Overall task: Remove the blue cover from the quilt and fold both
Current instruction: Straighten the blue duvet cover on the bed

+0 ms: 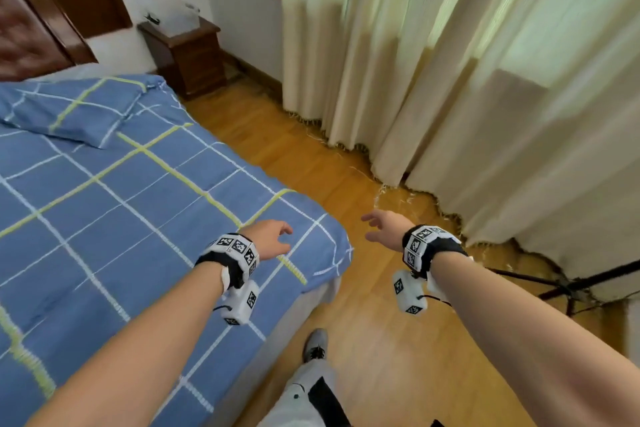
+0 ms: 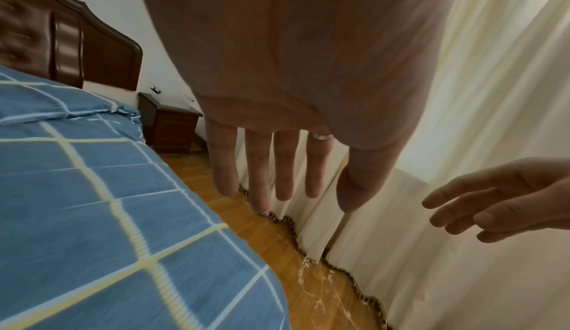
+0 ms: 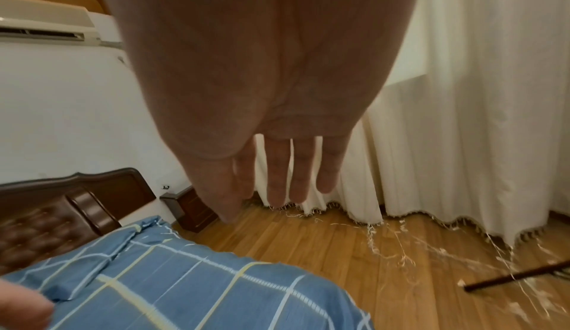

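Soft curtain-filtered daylight, blurred edges

Head view: high, looking down past both forearms at bed (image 1: pixel 104 201) corner and floor (image 1: pixel 363 340). Left wrist view: close under palm, facing headboard (image 2: pixel 77 50) and curtain (image 2: pixel 478 116). Right wrist view: same direction, slightly higher. All three share bed corner, nightstand (image 1: pixel 188 55), curtain hem.

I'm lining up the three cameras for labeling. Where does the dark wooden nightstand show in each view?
Head: the nightstand stands upper left of centre, between the bed and the curtain.
Left wrist: left of centre, just left of the left hand.
Right wrist: lower left of centre, partly behind the right hand.
Shared landmark: the brown headboard, left of the nightstand in all three.
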